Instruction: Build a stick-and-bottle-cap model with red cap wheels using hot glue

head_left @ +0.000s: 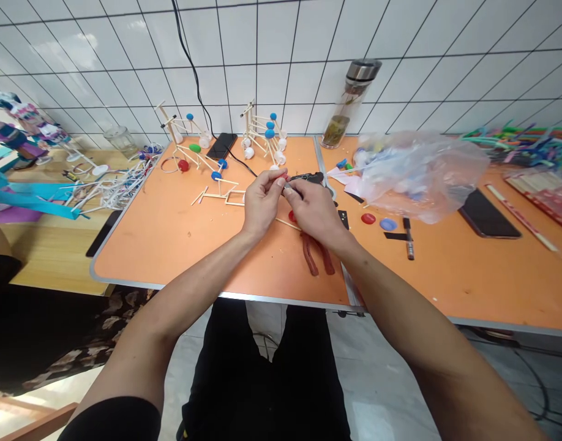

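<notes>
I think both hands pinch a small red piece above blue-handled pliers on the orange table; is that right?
Not quite: the head view shows the pliers have red handles, not blue. The left hand and right hand pinch the small red piece.

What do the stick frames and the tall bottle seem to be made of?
Stick frames: probably thin pale wood, matt, by their bare straw colour. Tall bottle: clear glass or plastic, since its contents show through; the lid looks like brushed metal.
</notes>
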A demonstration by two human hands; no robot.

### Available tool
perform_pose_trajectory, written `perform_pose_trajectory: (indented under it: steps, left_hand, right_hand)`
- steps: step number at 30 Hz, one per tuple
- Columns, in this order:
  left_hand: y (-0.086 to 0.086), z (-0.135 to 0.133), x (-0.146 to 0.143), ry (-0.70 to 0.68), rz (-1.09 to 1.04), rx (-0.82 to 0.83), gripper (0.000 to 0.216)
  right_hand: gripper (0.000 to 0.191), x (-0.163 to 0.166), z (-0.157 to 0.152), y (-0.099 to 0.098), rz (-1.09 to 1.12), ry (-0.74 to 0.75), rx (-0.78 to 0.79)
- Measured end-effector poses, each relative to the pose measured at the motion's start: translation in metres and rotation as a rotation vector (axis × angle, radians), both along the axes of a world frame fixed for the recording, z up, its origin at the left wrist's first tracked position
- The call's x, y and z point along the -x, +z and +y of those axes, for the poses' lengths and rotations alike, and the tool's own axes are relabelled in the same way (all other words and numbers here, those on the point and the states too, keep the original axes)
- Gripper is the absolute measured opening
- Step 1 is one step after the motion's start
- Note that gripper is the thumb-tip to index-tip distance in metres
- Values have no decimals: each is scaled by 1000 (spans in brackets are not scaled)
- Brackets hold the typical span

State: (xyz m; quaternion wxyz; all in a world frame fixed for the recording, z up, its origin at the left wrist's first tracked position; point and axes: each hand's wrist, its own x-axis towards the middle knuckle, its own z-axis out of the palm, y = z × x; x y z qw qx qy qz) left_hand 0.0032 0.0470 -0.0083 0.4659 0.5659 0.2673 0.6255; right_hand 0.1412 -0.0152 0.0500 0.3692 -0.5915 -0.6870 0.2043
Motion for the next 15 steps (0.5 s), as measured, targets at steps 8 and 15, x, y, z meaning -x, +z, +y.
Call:
perform_pose_trajectory:
  steps: [8, 15]
  left_hand:
    - [25, -9, 7, -193, -54, -27, 44]
    - [5, 3, 3, -38, -38, 98, 42]
  right_hand:
    - [21, -29, 7, 22, 948, 506, 683]
    - [29, 0, 2, -5, 109, 30, 61]
